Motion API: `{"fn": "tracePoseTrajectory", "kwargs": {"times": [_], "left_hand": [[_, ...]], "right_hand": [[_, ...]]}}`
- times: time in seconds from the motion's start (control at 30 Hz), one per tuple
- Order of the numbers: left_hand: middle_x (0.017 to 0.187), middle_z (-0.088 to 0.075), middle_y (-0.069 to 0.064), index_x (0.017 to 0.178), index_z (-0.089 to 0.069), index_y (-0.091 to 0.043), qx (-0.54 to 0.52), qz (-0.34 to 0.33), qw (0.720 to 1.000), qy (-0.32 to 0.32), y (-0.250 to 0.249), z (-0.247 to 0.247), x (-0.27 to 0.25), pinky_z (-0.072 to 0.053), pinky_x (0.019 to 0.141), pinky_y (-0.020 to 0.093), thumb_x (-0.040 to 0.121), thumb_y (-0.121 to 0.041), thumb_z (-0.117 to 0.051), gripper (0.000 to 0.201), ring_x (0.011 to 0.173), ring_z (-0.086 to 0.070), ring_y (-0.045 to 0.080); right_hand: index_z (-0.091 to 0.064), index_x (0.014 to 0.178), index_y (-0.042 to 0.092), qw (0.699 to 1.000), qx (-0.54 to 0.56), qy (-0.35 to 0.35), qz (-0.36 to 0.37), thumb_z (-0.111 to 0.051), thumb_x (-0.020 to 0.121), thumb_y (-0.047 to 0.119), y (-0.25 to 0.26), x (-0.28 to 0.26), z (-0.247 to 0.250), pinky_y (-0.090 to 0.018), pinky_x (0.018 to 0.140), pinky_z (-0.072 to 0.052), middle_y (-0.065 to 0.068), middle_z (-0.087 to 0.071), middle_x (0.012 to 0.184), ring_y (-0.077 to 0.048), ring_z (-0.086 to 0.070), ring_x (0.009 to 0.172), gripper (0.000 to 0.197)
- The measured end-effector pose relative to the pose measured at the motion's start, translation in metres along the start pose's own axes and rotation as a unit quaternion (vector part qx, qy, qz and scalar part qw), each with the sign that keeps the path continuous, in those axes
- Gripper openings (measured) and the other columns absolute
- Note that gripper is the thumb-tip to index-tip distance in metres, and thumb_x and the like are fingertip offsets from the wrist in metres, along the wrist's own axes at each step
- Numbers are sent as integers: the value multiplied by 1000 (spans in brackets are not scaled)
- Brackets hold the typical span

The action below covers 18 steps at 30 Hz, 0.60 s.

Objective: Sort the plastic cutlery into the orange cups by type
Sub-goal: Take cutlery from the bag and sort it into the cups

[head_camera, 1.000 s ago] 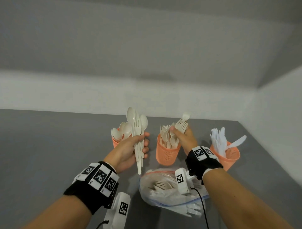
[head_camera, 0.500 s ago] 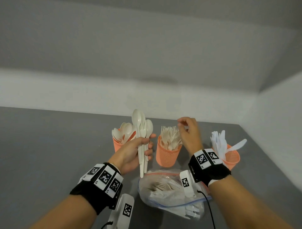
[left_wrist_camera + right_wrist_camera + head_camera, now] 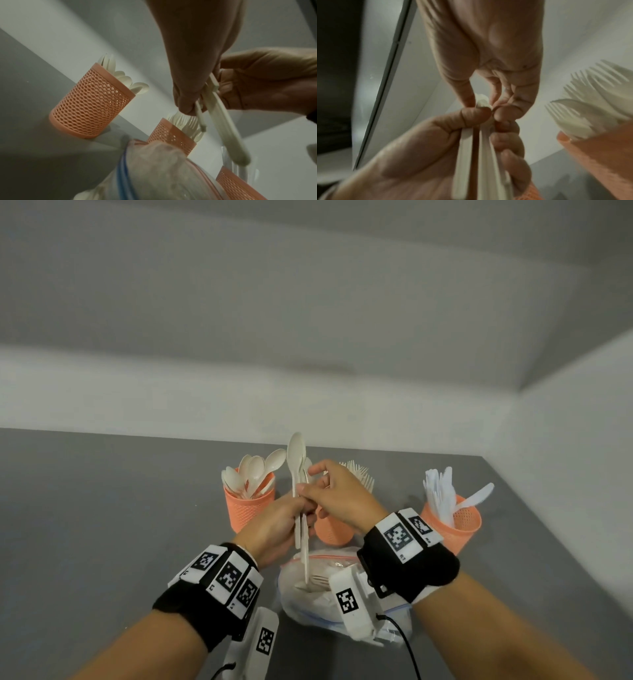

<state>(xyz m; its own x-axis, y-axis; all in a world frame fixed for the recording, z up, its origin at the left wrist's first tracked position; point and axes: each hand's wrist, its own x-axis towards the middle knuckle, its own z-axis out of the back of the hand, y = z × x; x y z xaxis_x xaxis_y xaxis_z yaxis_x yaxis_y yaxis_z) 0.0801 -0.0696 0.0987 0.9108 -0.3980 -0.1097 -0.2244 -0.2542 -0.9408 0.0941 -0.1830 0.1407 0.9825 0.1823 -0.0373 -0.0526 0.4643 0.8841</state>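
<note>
A bundle of spoons (image 3: 298, 491) stands upright in the left hand (image 3: 274, 525), its grip wrapped round the handles so the right hand (image 3: 339, 494) can pinch one piece out (which piece, I cannot tell). The spoon cup (image 3: 250, 508) sits at ten o'clock, the knife cup (image 3: 455, 522) at three. Below lies a plastic bag (image 3: 308, 594) on the grey tabletop (image 3: 102, 525), in a white-walled corner.

Black wristbands (image 3: 205, 601) carry white square-coded tags, with white camera modules (image 3: 352, 601) and thin black cables beneath.
</note>
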Motion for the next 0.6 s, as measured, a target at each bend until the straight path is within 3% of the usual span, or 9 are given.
{"fn": "tracePoseTrajectory", "kwargs": {"times": [0.07, 0.13, 0.2, 0.23, 0.33, 0.4, 0.47, 0.53, 0.6], "left_hand": [[58, -55, 0, 118, -55, -12, 0, -18, 1000, 6, 2, -2, -1, -43, 52, 16, 91, 8, -32, 41, 54, -49, 4], [88, -65, 9, 124, -51, -5, -9, -32, 999, 27, 0, -3, -5, -54, 72, 18, 93, 9, -35, 37, 84, -61, 12], [105, -61, 16, 126, -51, -4, -2, -40, 999, 30, -1, 2, -7, -50, 90, 25, 96, 0, -37, 33, 102, -59, 20], [103, -62, 15, 123, -53, -3, -3, -36, 999, 10, -2, 6, -5, -49, 90, 26, 98, -4, -37, 30, 98, -60, 21], [74, -49, 4, 105, -56, -11, -6, -30, 996, -85, -4, 19, -2, -44, 62, 22, 98, -8, -39, 18, 64, -48, 12], [69, -41, 2, 89, -54, -14, 6, -40, 993, -110, -4, 28, -1, -37, 59, 22, 97, -5, -40, 19, 59, -39, 10], [66, -36, 2, 81, -49, -15, 3, -51, 992, -118, -6, 34, -1, -34, 58, 23, 99, -9, -39, 21, 57, -34, 11], [63, -34, -1, 85, -47, -16, -12, -54, 989, -135, -13, 36, -1, -34, 52, 21, 101, -28, -36, 22, 53, -32, 10], [62, -31, -4, 93, -45, -18, 1, -71, 984, -162, -18, 41, 0, -34, 48, 17, 100, -39, -31, 26, 50, -31, 8]], "right_hand": [[-54, 97, 14, 998, -38, -30, 26, -56, 87, 10, -2, 0, -3, -20, 52, -45, 3, -52, 72, -11, -53, 59, 11], [-53, 78, 13, 995, -64, -57, 44, -49, 86, 1, -5, 0, -1, -25, 53, -44, -2, -55, 68, -14, -51, 53, 14], [-54, 76, 11, 995, -42, -84, 46, -49, 87, 0, -5, 3, 7, -26, 50, -42, -10, -59, 72, -17, -52, 52, 17], [-55, 76, 14, 992, -20, -110, 53, -49, 88, 1, -3, 4, 14, -25, 49, -42, -12, -61, 76, -18, -54, 54, 18], [-51, 78, 23, 966, 85, -223, 102, -46, 92, 1, 5, 10, 45, -21, 50, -47, -4, -60, 81, -15, -57, 57, 26], [-52, 83, 16, 929, 69, -320, 169, -43, 93, 2, 6, 11, 60, -20, 56, -48, 6, -56, 75, -9, -54, 60, 20], [-56, 91, 8, 901, -6, -377, 215, -42, 94, 4, -5, 14, 62, -16, 58, -40, 7, -54, 72, -3, -47, 59, 15], [-58, 96, 3, 903, -72, -368, 208, -42, 95, 6, -24, 17, 54, -21, 61, -33, 0, -58, 80, -10, -48, 70, 17], [-62, 100, 4, 926, -129, -319, 157, -43, 96, 10, -48, 24, 45, -22, 69, -30, -7, -64, 93, -20, -48, 88, 20]]}}
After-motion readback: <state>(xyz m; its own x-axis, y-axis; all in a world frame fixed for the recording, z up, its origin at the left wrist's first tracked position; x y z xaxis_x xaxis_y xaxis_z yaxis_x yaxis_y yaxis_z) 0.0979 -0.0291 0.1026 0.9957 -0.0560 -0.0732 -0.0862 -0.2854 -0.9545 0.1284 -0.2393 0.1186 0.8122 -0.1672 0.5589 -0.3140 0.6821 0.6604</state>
